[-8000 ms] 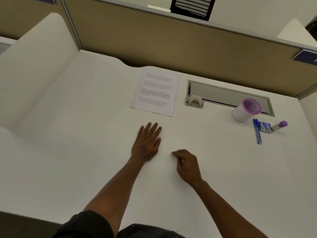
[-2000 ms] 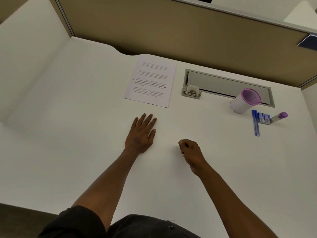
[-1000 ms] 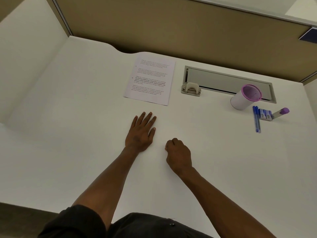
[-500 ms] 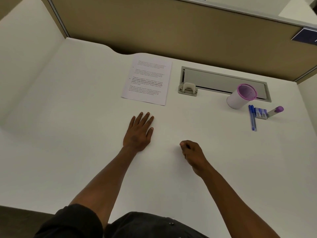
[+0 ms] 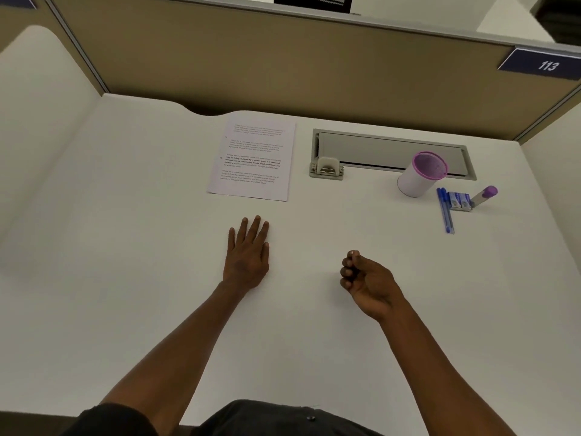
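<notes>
My left hand [image 5: 248,253] lies flat on the white desk [image 5: 125,262], palm down, fingers straight and together. My right hand [image 5: 366,280] hovers to its right with the fingers curled in toward the palm; nothing shows between them. A printed sheet of paper [image 5: 254,160] lies just beyond my left hand, apart from it. Far right stand a white cup with a pink rim [image 5: 421,174], two blue pens [image 5: 445,209], a small blue-and-white packet [image 5: 459,201] and a tube with a purple cap [image 5: 484,196].
A grey cable tray with a lid [image 5: 390,152] is set into the desk behind the cup. Tan partition walls [image 5: 283,67] close the back, white side panels [image 5: 41,121] the left. A sign reading 113 [image 5: 545,65] hangs at the upper right.
My right hand has turned so the curled fingers face left and sits a little further right. My left hand stays flat. The camera has tilted up, showing more of the partition.
</notes>
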The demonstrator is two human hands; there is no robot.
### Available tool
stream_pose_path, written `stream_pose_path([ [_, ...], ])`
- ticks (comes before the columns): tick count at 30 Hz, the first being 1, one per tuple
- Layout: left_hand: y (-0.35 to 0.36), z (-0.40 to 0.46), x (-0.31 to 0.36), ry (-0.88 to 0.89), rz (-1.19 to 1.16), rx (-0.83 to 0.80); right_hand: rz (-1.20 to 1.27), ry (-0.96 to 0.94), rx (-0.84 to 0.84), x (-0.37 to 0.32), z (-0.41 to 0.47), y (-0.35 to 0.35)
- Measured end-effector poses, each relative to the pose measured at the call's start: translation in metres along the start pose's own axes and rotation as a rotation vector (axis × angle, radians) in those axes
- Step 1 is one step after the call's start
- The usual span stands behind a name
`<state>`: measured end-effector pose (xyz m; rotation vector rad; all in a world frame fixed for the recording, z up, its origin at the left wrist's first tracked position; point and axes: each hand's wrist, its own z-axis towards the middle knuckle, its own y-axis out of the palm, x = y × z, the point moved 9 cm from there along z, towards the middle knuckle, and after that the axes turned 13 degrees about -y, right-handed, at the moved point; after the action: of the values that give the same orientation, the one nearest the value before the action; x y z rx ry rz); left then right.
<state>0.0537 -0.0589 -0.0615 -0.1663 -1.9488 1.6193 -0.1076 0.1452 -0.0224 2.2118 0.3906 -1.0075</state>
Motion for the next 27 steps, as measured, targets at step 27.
stream_pose_path([
  [27,0.031,-0.033,0.031,-0.132,0.192,0.023,-1.628,-0.560,0.242,-0.312,0.162,-0.062],
])
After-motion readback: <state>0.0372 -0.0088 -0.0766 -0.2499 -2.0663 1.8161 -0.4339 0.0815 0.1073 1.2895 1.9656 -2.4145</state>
